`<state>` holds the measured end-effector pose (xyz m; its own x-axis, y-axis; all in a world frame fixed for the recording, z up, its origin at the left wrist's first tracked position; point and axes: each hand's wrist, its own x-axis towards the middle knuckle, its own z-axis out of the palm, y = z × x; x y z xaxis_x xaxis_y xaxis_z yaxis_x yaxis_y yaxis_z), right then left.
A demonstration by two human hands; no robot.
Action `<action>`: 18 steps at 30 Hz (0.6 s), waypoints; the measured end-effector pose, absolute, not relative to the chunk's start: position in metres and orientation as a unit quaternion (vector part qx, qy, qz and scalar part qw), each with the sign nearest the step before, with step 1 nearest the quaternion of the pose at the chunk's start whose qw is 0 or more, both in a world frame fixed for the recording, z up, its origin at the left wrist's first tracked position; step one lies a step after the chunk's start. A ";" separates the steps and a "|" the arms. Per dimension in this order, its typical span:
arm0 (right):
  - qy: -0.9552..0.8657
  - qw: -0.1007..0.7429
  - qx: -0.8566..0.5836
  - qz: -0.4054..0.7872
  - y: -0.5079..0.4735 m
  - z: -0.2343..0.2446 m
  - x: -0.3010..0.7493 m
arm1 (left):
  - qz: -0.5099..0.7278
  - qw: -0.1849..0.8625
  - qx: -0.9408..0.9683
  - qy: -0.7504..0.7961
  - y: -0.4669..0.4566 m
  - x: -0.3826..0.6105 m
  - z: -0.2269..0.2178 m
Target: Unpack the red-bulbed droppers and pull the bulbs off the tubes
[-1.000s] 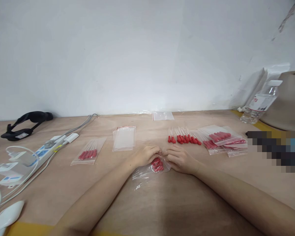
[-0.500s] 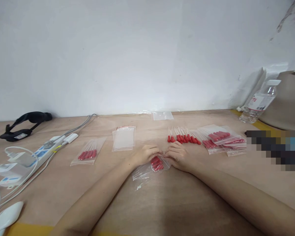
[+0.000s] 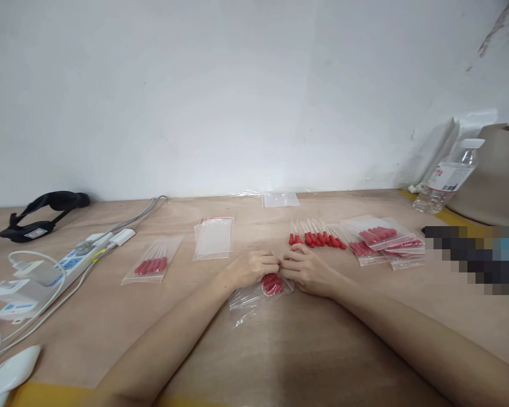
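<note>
Seen from the head camera, a person's left hand (image 3: pixel 254 268) and right hand (image 3: pixel 306 272), fingers curled and tips meeting, pinch the far end of a clear bag (image 3: pixel 246 298) of red-tipped sticks, its near end toward the wearer. Beyond the right hand lie loose sticks (image 3: pixel 322 239); beyond the left, flat bags (image 3: pixel 213 238).

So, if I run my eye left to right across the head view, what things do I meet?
Black strap-like object, bagged red-ended sticks, stack of flat bags, front bag at the left fingers and right fingers, loose red-ended sticks, pile of filled bags, clear bottle.
</note>
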<state>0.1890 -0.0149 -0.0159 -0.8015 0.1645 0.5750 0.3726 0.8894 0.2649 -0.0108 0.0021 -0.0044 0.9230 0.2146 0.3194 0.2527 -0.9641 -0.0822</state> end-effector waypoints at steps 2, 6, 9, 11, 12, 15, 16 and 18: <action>-0.929 0.292 -0.147 -0.174 -0.016 -0.016 0.189 | -0.159 0.051 -0.978 -0.125 0.001 -0.012 -0.004; -0.908 0.362 -0.163 -0.131 -0.021 -0.017 0.188 | -0.188 0.020 -0.970 -0.151 -0.003 -0.014 -0.003; -0.896 0.396 -0.156 -0.125 -0.021 -0.021 0.186 | -0.200 0.002 -0.965 -0.167 -0.004 -0.014 -0.003; -0.900 0.389 -0.149 -0.132 -0.019 -0.022 0.186 | -0.194 0.005 -0.968 -0.162 -0.004 -0.014 -0.003; -0.906 0.374 -0.146 -0.136 -0.018 -0.023 0.186 | -0.188 0.009 -0.970 -0.156 -0.004 -0.013 -0.003; -0.923 0.326 -0.139 -0.152 -0.016 -0.023 0.187 | -0.168 0.030 -0.976 -0.134 -0.004 -0.012 0.000; -0.926 0.314 -0.137 -0.156 -0.015 -0.022 0.187 | -0.162 0.035 -0.978 -0.129 -0.004 -0.011 0.001; -0.932 0.299 -0.132 -0.160 -0.014 -0.020 0.188 | -0.155 0.035 -0.980 -0.122 -0.005 -0.011 0.004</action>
<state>0.1880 -0.0139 -0.0203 -0.7865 0.1506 0.5989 0.3417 0.9140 0.2189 -0.0107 -0.0045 0.0041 0.9221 0.2286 0.3122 0.2501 -0.9678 -0.0301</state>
